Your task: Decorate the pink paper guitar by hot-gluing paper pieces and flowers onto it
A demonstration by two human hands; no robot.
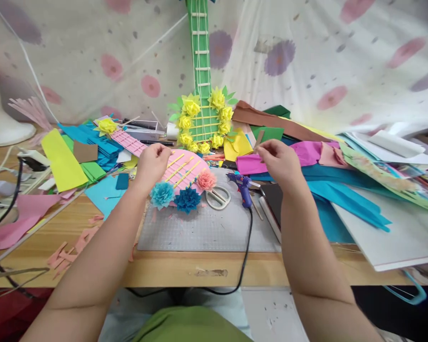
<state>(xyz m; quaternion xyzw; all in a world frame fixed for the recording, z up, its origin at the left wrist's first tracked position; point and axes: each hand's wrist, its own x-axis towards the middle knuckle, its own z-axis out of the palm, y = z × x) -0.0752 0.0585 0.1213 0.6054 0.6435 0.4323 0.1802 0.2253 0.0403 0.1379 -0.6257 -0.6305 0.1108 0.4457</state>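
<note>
My left hand is closed in a pinch over the pink paper guitar, near where its neck meets the body. Whatever those fingertips hold is hidden. Yellow strips run across the guitar's body, with a light blue paper flower, a dark blue one and a coral one along its edge. Further right, my right hand pinches a small brown strip that points upward. Below and left of that hand lies a purple hot glue gun, beside scissors with pale handles.
A grey cutting mat lies under the guitar. Behind stands a green paper guitar ringed with yellow flowers. Crepe paper is heaped at right, coloured sheets at left. The glue gun's black cord hangs over the table edge.
</note>
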